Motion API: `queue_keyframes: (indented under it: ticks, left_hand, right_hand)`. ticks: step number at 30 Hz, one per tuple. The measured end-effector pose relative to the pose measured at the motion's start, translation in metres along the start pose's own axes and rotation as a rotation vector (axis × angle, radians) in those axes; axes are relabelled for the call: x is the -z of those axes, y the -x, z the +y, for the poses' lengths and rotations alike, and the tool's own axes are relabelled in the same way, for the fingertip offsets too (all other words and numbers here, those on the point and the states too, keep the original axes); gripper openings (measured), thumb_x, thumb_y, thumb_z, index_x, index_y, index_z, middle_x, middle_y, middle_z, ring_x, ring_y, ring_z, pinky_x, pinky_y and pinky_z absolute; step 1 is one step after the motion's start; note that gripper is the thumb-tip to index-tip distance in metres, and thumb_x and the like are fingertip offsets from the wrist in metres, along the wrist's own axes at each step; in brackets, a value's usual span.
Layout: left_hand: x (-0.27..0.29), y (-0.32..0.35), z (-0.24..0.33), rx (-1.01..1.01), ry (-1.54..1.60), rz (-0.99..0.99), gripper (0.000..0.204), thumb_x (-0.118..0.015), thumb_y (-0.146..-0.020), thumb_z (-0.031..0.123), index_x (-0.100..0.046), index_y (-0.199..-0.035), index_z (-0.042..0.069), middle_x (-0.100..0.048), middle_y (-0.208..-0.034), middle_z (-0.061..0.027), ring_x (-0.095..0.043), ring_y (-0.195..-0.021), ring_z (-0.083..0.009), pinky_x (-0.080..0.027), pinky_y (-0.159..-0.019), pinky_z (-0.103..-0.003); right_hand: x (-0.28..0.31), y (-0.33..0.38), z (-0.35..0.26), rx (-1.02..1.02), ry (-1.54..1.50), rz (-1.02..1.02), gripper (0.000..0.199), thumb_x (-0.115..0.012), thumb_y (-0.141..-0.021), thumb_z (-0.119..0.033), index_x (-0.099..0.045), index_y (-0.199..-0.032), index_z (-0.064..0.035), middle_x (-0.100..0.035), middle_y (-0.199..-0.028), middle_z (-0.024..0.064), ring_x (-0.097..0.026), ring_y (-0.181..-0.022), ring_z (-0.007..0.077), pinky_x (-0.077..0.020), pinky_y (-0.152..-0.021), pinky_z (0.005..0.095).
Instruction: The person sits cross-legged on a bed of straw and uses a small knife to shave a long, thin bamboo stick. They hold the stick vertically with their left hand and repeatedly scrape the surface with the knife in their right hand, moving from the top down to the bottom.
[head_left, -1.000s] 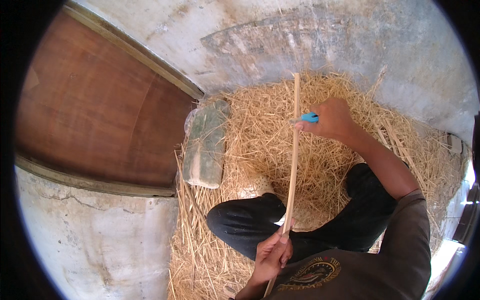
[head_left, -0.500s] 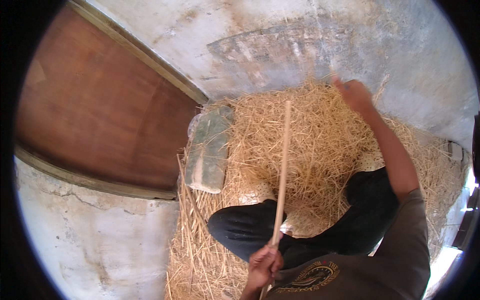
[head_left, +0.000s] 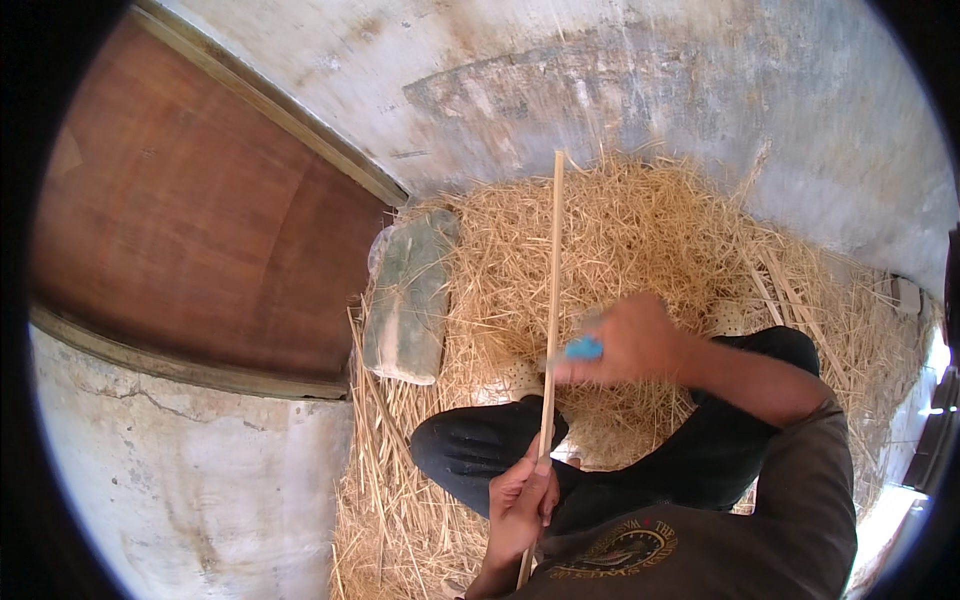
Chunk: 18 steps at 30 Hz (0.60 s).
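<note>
A grey-green slab [head_left: 410, 300] lay at the left edge of the straw [head_left: 650, 240]. The left hand [head_left: 520, 505] gripped a long thin stick [head_left: 551, 290] near its lower end, upright over the lap. The right hand [head_left: 630, 340] (motion-blurred) clasped a blue-handled tool [head_left: 582, 349] against the stick's middle.

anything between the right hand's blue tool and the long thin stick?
Nothing visible. The right hand holds the blue-handled tool right against the long thin pale wooden stick, which the left hand grips lower down; contact is blurred.
</note>
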<state>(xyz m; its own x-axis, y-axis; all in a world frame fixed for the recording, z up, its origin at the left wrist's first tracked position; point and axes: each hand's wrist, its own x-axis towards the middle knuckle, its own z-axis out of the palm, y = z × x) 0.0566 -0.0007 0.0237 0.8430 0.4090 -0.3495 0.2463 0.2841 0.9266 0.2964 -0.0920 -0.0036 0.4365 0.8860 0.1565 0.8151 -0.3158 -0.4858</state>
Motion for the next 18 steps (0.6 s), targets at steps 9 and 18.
queue_keyframes:
  ticks: [9, 18]
  left_hand:
    - [-0.002, 0.007, 0.004, -0.006, -0.091, 0.013, 0.042, -0.046, -0.099, 0.012, -0.041, -0.138, -0.004, -0.039, -0.056, 0.0057, -0.034, -0.049, -0.0024, -0.026, -0.044, -0.019]
    - [-0.004, 0.014, -0.003, -0.015, -0.115, -0.035, 0.040, -0.045, -0.100, 0.010, -0.042, -0.140, 0.001, -0.039, -0.059, 0.0091, -0.031, -0.052, 0.0013, -0.023, -0.046, -0.017]
  right_hand:
    - [-0.005, -0.005, 0.003, 0.014, 0.021, 0.087, 0.073, -0.053, -0.075, -0.077, -0.056, -0.048, -0.0092, -0.045, -0.039, 0.0080, -0.051, -0.036, 0.0246, -0.0410, -0.039, 0.0364]
    - [0.001, -0.017, 0.028, -0.162, 0.036, 0.004, 0.081, -0.041, -0.075, -0.084, -0.061, -0.056, -0.0079, -0.050, -0.045, 0.0086, -0.055, -0.044, 0.0244, -0.0416, -0.042, 0.0397]
